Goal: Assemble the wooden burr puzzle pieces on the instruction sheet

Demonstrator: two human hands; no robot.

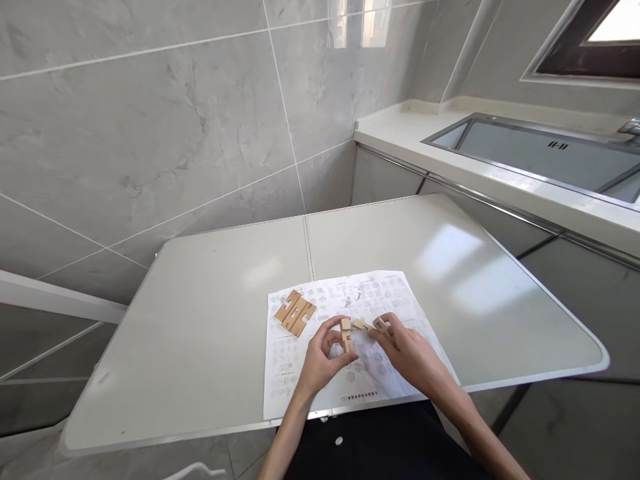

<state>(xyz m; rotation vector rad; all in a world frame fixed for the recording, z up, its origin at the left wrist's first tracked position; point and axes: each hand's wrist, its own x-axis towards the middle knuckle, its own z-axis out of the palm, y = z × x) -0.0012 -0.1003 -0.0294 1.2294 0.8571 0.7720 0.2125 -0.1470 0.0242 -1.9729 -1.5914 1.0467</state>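
My left hand grips a notched wooden puzzle piece upright between thumb and fingers, above the printed sheet. In my right hand is a second wooden puzzle piece, with a dark number that looks like a 3 on its face; its narrow end points toward the left hand's piece. A small gap seems to separate the two pieces. Farther left on the sheet lie several flat wooden pieces side by side, with cut-outs and dark numbers.
The white instruction sheet with small printed diagrams lies on a pale folding table with a seam across it. Grey tiled wall stands behind. At the right is a counter with a sink.
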